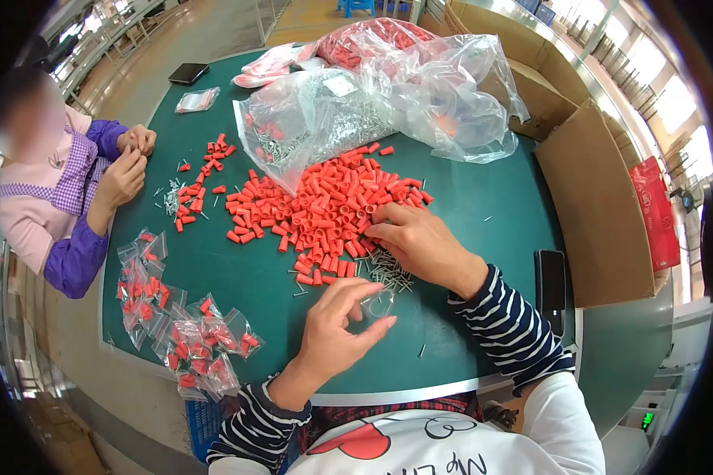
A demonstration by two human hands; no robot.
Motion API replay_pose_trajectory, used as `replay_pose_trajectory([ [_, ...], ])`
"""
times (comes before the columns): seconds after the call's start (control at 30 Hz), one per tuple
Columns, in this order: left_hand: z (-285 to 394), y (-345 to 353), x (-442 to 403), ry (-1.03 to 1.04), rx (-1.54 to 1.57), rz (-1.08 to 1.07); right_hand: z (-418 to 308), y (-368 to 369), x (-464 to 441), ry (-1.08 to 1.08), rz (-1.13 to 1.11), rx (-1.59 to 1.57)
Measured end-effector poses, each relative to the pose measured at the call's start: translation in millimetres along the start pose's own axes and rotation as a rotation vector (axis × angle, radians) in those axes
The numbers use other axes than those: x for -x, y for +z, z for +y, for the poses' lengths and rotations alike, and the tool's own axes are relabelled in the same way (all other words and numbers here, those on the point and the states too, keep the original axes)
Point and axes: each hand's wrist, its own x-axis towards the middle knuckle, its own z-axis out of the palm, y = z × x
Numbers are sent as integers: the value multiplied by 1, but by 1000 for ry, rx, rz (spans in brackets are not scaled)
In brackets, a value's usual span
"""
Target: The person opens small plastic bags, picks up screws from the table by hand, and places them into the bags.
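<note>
My left hand (337, 326) is curled above the table's near side, a small clear plastic bag (382, 302) between its thumb and fingers. My right hand (420, 244) reaches into the right side of a heap of red plastic caps (317, 202), its thumb and forefinger closed around a red cap at the heap's edge. The fingertips are partly lost among the caps. Under that hand and just beyond the bag lies a small pile of metal screws (390, 271). A single screw (422, 350) rests nearer the front edge.
Filled small bags (190, 336) lie at front left. Large plastic bags of screws (325, 111) and caps (372, 41) stand behind the heap. At right are a cardboard box (598, 214) and a phone (550, 281). Across the left side, a co-worker's hands (127, 166) work near smaller piles.
</note>
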Motion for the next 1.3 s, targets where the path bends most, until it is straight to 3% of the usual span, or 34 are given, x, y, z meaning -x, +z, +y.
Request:
replay_pose_trajectory([
  [0.17,-3,2,0,7,-10,23,-6,-3,-8,20,-181,208],
  [0.27,-3,1,-1,7,-25,34,-7,-13,-6,-11,-115,226],
  [0.37,-3,0,-1,-3,-38,49,-15,-34,3,-43,-67,24],
  [0.47,-4,2,0,-2,-43,55,-32,-51,14,96,-96,-295],
  [0.57,-8,5,0,5,-55,61,-51,-66,17,102,-209,-360],
  [0.9,-7,6,0,84,-118,74,-76,-57,20,-32,-220,-162],
  [1.0,-2,5,0,52,-149,84,-77,-65,20,-19,-113,-308],
  [1.1,-8,7,0,27,-65,132,-67,-66,29,130,-36,-332],
  [1.3,-16,5,8,-147,127,117,-58,-34,54,132,-75,-620],
])
